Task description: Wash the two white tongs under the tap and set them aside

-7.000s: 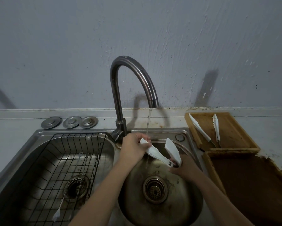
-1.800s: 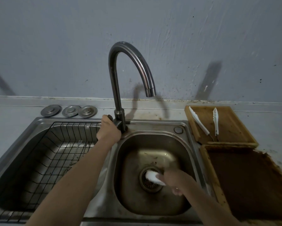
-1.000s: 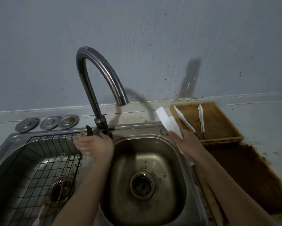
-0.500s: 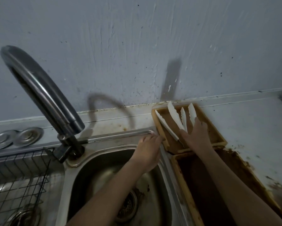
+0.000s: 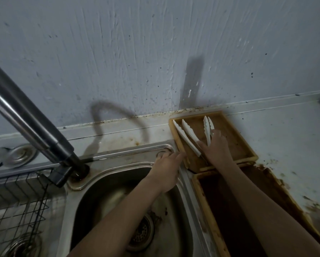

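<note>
Basically done, we reckon: tap [image 5: 25, 125] shows no water. Left to right: our left hand [image 5: 167, 169] hangs loose over the sink rim [image 5: 129, 151], fingers relaxed, gripping nothing. Both white tongs lie in the small wooden tray [image 5: 244, 147] by the wall, left tongs [image 5: 187, 138] free, right tongs [image 5: 207, 132] under our right hand [image 5: 216, 147]; can't tell if it's gripping or resting. Left to do: let go. Tray walls box them in; open counter [image 5: 285, 145] lies further right.

Right hand [image 5: 215, 149] rests on white tongs [image 5: 187, 138] in the wooden tray [image 5: 246, 145], seemingly holding them; left hand [image 5: 166, 167] hovers over the sink [image 5: 118, 160].
</note>
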Demonstrator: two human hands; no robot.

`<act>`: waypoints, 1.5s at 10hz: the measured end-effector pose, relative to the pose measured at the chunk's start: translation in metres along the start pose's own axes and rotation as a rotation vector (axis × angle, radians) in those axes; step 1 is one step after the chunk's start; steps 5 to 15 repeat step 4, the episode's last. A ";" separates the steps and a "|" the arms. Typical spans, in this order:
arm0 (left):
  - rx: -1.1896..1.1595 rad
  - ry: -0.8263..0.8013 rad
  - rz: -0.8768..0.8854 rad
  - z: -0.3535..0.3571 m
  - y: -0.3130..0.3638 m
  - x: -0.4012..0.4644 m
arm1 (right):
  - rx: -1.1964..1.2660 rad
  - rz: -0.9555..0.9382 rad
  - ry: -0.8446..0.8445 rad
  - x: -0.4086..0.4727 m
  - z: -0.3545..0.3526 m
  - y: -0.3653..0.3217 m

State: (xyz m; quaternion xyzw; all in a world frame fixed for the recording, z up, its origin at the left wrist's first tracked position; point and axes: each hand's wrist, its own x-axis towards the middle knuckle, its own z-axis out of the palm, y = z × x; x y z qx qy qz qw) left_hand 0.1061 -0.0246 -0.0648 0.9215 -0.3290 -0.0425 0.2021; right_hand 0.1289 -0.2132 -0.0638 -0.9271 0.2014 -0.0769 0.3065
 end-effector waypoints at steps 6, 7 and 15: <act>-0.011 -0.266 -0.104 -0.041 0.019 -0.016 | -0.111 -0.191 -0.005 -0.049 -0.022 -0.013; -0.011 -0.266 -0.104 -0.041 0.019 -0.016 | -0.111 -0.191 -0.005 -0.049 -0.022 -0.013; -0.011 -0.266 -0.104 -0.041 0.019 -0.016 | -0.111 -0.191 -0.005 -0.049 -0.022 -0.013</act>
